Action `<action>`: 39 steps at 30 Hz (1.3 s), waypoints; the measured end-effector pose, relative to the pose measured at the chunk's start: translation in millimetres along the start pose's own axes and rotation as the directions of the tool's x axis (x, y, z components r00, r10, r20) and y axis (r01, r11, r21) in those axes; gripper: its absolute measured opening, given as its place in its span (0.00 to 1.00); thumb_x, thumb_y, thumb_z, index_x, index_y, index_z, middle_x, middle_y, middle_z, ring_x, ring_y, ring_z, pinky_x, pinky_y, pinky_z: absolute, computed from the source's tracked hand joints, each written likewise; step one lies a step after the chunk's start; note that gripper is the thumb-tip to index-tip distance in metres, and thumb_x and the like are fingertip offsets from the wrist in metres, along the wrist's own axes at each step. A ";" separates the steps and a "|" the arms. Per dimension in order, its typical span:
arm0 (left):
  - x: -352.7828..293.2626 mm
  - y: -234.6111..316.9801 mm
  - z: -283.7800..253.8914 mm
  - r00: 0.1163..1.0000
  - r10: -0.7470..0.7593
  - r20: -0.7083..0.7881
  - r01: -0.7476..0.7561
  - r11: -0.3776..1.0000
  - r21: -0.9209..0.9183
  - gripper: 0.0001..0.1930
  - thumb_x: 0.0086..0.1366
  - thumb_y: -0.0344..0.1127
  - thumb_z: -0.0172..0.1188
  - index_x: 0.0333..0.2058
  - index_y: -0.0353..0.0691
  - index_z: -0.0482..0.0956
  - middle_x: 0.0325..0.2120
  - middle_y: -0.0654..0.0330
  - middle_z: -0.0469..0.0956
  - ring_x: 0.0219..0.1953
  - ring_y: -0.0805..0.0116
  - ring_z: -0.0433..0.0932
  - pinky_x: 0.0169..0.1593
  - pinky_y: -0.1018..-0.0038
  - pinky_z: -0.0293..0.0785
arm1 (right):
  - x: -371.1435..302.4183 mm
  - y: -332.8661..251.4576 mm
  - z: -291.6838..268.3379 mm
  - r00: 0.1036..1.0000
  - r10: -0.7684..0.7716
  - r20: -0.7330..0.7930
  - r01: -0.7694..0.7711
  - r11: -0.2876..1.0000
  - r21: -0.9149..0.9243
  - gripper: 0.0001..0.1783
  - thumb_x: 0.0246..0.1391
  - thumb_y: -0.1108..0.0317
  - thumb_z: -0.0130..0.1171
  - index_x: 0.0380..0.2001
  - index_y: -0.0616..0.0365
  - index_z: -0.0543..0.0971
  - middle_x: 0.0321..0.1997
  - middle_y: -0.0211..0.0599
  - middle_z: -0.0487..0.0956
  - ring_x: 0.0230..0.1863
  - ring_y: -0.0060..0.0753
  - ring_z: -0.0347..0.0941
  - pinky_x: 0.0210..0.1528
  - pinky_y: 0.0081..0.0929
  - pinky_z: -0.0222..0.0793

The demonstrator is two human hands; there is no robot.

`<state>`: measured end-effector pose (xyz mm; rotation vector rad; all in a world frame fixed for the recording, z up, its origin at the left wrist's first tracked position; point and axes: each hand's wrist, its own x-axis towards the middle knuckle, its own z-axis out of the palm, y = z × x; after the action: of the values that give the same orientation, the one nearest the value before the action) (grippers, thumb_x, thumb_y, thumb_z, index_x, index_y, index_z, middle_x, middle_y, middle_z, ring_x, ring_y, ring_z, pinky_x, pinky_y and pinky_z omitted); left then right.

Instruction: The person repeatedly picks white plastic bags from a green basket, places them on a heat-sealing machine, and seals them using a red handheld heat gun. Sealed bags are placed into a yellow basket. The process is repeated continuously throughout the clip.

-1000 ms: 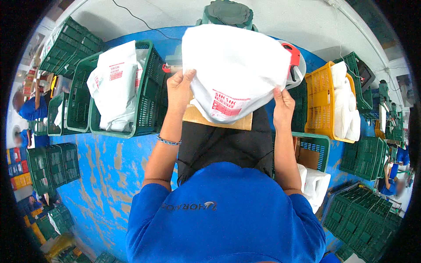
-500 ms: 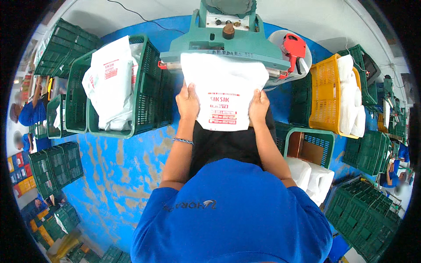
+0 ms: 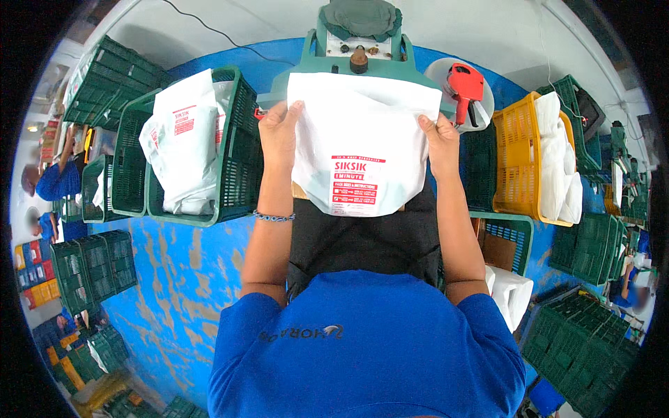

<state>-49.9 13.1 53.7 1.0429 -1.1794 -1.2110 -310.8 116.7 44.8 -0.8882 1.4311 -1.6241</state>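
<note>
A white plastic bag (image 3: 359, 132) with red print hangs spread between my two hands, its top edge away from me and its filled bottom bulging toward my lap. My left hand (image 3: 279, 132) pinches the bag's left edge near the top, thumb on the front. At the right edge, my right hand (image 3: 441, 139) grips it the same way. Just beyond stands a green sealing machine (image 3: 418, 61) with knobs on its panel; the bag's upper part covers most of its front bar.
Left of me, a green crate (image 3: 233, 150) holds similar printed bags (image 3: 187, 150). On the right are a red label gun (image 3: 465, 83), a yellow crate (image 3: 517, 160) with white bags (image 3: 557, 157), and another green crate (image 3: 526, 240). Other people work at the far sides.
Both hands have moved farther apart and slightly up along the bag's edges. The bag is spread wider, covers more of the machine's bar, and its bottom now looks rounder.
</note>
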 end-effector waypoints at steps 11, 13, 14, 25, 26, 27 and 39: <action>-20.7 -55.1 -22.6 0.942 -0.180 -0.282 0.222 0.967 0.124 0.08 0.53 0.32 0.66 0.27 0.31 0.81 0.20 0.70 0.73 0.21 0.81 0.65 0.27 0.82 0.58 | -5.5 68.3 0.7 0.940 0.183 -0.287 -0.180 0.983 0.039 0.10 0.49 0.69 0.62 0.22 0.66 0.79 0.20 0.24 0.74 0.23 0.15 0.64 0.28 0.16 0.60; -26.1 -65.9 -25.6 0.888 -0.349 -0.298 0.374 0.927 0.029 0.09 0.53 0.32 0.66 0.28 0.31 0.81 0.20 0.68 0.74 0.22 0.81 0.66 0.27 0.81 0.60 | -11.7 75.7 -0.8 0.916 0.245 -0.318 -0.260 0.966 -0.004 0.09 0.48 0.69 0.62 0.22 0.66 0.79 0.20 0.24 0.74 0.23 0.16 0.65 0.28 0.18 0.60; -27.8 -68.2 -26.7 0.893 -0.338 -0.297 0.369 0.928 0.054 0.10 0.53 0.33 0.66 0.28 0.30 0.81 0.21 0.66 0.75 0.22 0.79 0.68 0.28 0.80 0.62 | -14.5 76.9 -1.6 0.902 0.278 -0.330 -0.292 0.956 0.007 0.10 0.47 0.69 0.62 0.22 0.67 0.79 0.20 0.26 0.74 0.23 0.17 0.65 0.28 0.19 0.61; 12.3 -56.7 -16.1 0.938 -0.267 -0.220 0.263 0.964 -0.048 0.10 0.52 0.33 0.64 0.25 0.29 0.81 0.19 0.67 0.74 0.21 0.80 0.66 0.26 0.79 0.61 | 22.4 62.5 0.6 0.949 0.144 -0.279 -0.172 0.982 -0.080 0.15 0.50 0.62 0.63 0.25 0.67 0.81 0.21 0.24 0.73 0.24 0.17 0.63 0.28 0.20 0.59; 13.5 -58.6 -17.3 0.930 -0.301 -0.210 0.299 0.953 -0.042 0.09 0.52 0.33 0.64 0.26 0.29 0.81 0.19 0.67 0.75 0.21 0.79 0.67 0.27 0.79 0.62 | 22.4 62.8 -1.0 0.947 0.180 -0.267 -0.210 0.974 -0.086 0.15 0.50 0.62 0.63 0.26 0.67 0.81 0.21 0.24 0.73 0.23 0.16 0.62 0.28 0.20 0.58; 14.1 -60.9 -18.7 0.942 -0.278 -0.189 0.268 0.960 -0.074 0.09 0.53 0.32 0.63 0.27 0.29 0.81 0.21 0.66 0.75 0.22 0.79 0.68 0.28 0.79 0.63 | 21.5 62.8 -2.5 0.954 0.160 -0.254 -0.200 0.969 -0.143 0.15 0.50 0.62 0.63 0.27 0.67 0.81 0.21 0.24 0.73 0.24 0.17 0.62 0.28 0.20 0.59; -18.7 -47.5 -52.4 0.852 -0.488 0.189 0.506 0.860 -0.063 0.19 0.64 0.46 0.52 0.41 0.33 0.77 0.33 0.61 0.79 0.31 0.74 0.76 0.35 0.77 0.72 | -19.6 39.6 -19.0 0.890 0.426 -0.164 -0.444 0.891 -0.098 0.18 0.52 0.57 0.60 0.31 0.64 0.78 0.28 0.26 0.75 0.30 0.17 0.65 0.31 0.21 0.61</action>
<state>-3.3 25.9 -1.2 1.2242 -0.9765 -1.7821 -314.7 140.3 3.0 -0.4785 1.7088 -1.2777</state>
